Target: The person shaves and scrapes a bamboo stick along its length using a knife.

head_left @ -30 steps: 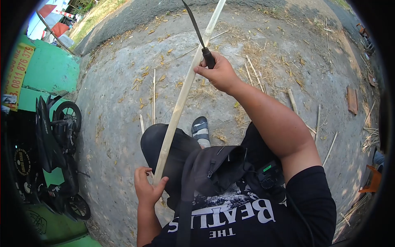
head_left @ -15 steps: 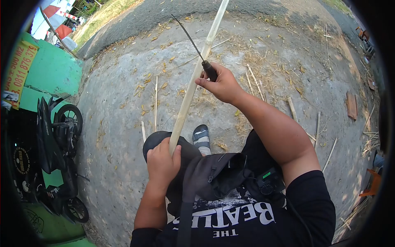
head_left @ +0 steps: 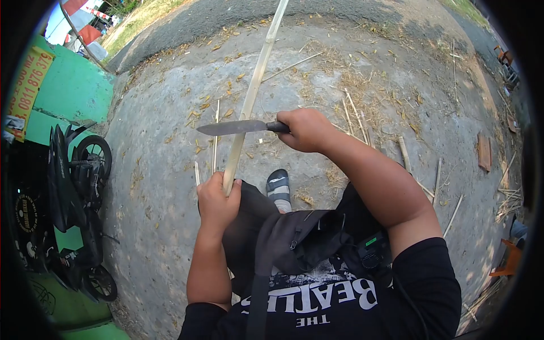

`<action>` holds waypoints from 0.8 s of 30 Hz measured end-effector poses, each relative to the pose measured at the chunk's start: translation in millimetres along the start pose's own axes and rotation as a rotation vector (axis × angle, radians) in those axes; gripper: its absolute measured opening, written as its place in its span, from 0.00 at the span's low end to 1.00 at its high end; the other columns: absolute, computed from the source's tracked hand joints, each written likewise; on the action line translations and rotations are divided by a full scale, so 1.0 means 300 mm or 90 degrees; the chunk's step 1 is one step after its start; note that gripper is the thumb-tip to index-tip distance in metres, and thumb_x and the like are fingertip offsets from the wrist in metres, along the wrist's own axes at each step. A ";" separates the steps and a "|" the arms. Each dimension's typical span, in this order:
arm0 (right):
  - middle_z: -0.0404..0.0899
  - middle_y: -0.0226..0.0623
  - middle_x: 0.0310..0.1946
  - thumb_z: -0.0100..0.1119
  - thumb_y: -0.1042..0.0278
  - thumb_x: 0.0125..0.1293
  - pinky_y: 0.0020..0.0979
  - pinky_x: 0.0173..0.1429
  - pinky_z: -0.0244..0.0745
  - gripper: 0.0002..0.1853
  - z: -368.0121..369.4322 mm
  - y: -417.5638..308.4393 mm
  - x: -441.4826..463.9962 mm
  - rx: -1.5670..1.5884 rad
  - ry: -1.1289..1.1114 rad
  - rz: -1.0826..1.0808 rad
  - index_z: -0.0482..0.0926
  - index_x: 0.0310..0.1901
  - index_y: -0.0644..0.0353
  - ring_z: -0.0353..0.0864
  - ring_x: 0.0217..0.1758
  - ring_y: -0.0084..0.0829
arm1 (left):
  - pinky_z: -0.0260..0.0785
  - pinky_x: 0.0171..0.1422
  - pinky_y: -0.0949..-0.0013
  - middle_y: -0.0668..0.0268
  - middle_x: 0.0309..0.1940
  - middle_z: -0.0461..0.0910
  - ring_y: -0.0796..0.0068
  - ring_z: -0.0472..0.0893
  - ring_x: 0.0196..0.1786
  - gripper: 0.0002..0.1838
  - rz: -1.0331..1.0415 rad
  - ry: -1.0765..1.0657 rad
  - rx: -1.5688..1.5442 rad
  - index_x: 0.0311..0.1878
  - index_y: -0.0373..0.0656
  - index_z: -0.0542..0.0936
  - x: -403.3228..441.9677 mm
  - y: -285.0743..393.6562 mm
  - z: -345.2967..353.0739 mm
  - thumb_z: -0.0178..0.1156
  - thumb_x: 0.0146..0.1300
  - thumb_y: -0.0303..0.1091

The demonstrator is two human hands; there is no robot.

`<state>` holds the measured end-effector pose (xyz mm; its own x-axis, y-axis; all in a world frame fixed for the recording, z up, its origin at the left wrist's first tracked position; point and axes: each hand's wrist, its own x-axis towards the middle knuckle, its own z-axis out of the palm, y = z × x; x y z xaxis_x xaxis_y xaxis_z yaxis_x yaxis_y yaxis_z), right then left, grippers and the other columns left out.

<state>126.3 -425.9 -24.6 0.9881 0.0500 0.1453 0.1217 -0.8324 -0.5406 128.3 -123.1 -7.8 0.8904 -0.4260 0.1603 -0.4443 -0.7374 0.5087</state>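
Observation:
A long pale wooden strip (head_left: 251, 96) slants up from my lap and runs out of view at the top. Its lower end is in my left hand (head_left: 218, 201), fingers wrapped round it. My right hand (head_left: 305, 130) grips the dark handle of a machete (head_left: 235, 128). The broad blade lies level across the strip, above my left hand, with its tip pointing left. Whether the blade touches the strip I cannot tell.
Thin sticks (head_left: 354, 113) and dry leaves are scattered on the grey ground (head_left: 158, 141). A black motorcycle (head_left: 73, 192) stands at the left by a green wall (head_left: 73, 90). A brown block (head_left: 484, 152) and an orange object (head_left: 506, 259) are at the right.
My left hand has closed round the strip's lower end. My right hand has let go of the strip and turned the machete from pointing up to lying across it. The strip's top has swung left.

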 end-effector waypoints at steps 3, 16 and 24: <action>0.87 0.44 0.34 0.67 0.56 0.65 0.53 0.47 0.81 0.12 -0.003 -0.001 0.006 -0.073 -0.023 -0.002 0.83 0.42 0.53 0.88 0.43 0.52 | 0.67 0.47 0.48 0.53 0.27 0.83 0.44 0.82 0.34 0.13 -0.010 -0.003 -0.007 0.37 0.38 0.81 -0.003 0.000 0.001 0.72 0.63 0.37; 0.87 0.46 0.35 0.66 0.56 0.64 0.54 0.50 0.82 0.11 0.030 -0.051 0.017 -0.030 -0.027 0.036 0.85 0.41 0.52 0.88 0.44 0.53 | 0.71 0.35 0.51 0.49 0.24 0.81 0.44 0.83 0.28 0.07 0.119 0.027 0.005 0.36 0.34 0.80 0.012 -0.039 0.016 0.67 0.61 0.28; 0.88 0.44 0.34 0.67 0.57 0.63 0.52 0.49 0.83 0.10 0.053 -0.026 0.030 -0.052 -0.027 0.089 0.86 0.40 0.51 0.89 0.43 0.51 | 0.67 0.48 0.49 0.53 0.29 0.83 0.45 0.82 0.37 0.08 0.093 -0.016 0.028 0.39 0.38 0.81 0.006 -0.022 0.012 0.66 0.61 0.31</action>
<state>135.8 -410.3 -32.3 0.9982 -0.0472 0.0375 -0.0232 -0.8752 -0.4833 132.5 -120.8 -14.0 0.8135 -0.5430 0.2080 -0.5732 -0.6886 0.4441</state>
